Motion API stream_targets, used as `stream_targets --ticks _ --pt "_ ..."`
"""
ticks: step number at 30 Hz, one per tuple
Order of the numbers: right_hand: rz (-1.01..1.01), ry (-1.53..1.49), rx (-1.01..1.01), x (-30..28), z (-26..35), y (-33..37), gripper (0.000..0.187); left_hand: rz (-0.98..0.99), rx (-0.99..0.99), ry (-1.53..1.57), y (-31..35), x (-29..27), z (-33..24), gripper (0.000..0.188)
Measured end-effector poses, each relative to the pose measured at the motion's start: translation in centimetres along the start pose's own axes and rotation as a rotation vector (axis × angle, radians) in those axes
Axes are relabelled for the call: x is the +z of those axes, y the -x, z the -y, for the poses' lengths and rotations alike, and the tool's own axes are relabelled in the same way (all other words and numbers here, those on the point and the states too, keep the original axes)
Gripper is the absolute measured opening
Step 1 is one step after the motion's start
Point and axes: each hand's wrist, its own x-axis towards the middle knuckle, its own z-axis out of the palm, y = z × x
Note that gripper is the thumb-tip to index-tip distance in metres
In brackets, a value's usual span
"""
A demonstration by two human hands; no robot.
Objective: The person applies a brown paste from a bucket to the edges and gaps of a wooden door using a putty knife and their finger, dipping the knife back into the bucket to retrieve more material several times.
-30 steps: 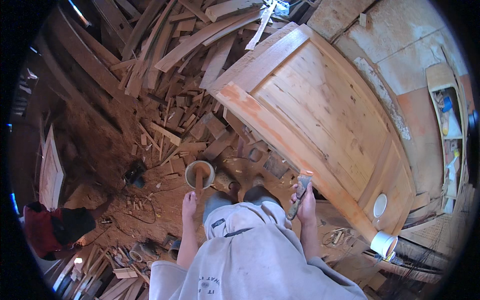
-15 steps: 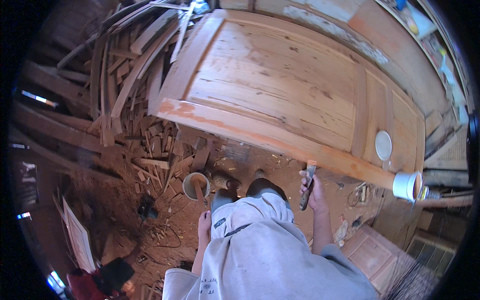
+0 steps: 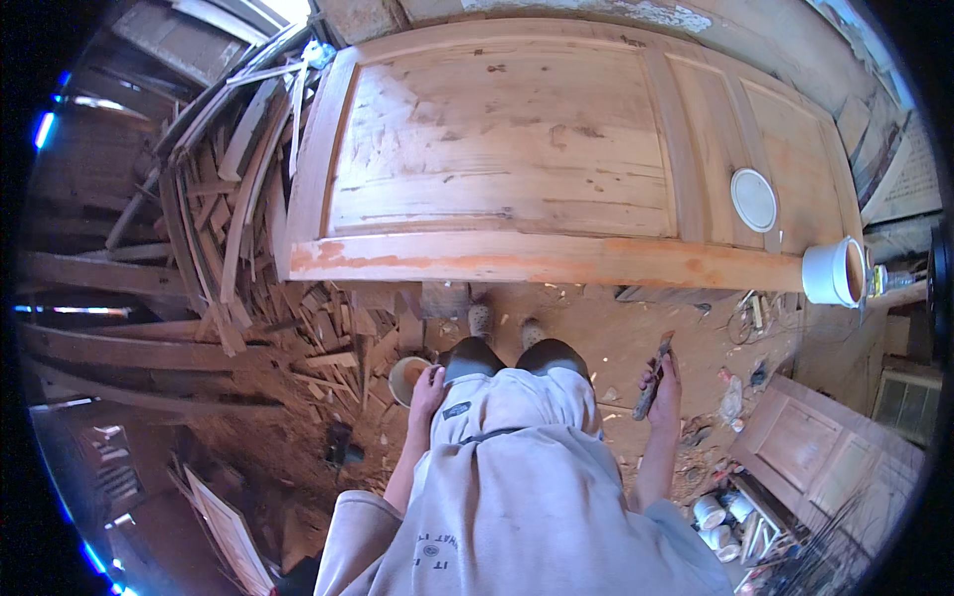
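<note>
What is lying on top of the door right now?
On the door lies a white round lid. A white tub stands at its near right corner, its contents hard to tell. The far right end runs out of view, so anything there is unseen.

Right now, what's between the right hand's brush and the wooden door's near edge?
Head view: only bare dirt floor lies between the right hand holding the brush and the large wooden door.

Woodworking shop: my unfinished panelled door (image 3: pixel 556 159) laid flat, offcut timber heap (image 3: pixel 238 228) at left, sawdust-strewn dirt floor (image 3: pixel 596 338), white paint tub (image 3: pixel 833 272), tins (image 3: pixel 720 512).
</note>
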Motion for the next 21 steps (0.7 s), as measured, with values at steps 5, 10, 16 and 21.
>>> stream_targets --ticks 5,10,16,21 --pt "0.108 0.186 0.022 3.4 -2.5 -0.5 0.027 0.061 0.036 -0.019 -3.4 -1.8 1.2 0.048" --pt "0.149 0.350 0.006 9.4 -4.9 -0.2 0.027 0.098 0.079 -0.049 -6.3 -4.2 -1.1 0.046" --pt "0.267 1.038 -0.438 17.5 -13.2 -3.1 0.047 0.018 0.022 0.090 -9.6 -10.9 1.9 0.043" --pt "0.262 1.265 -0.783 26.2 -18.1 -2.2 0.044 -0.089 -0.060 -0.023 -12.1 -16.5 8.3 0.045"
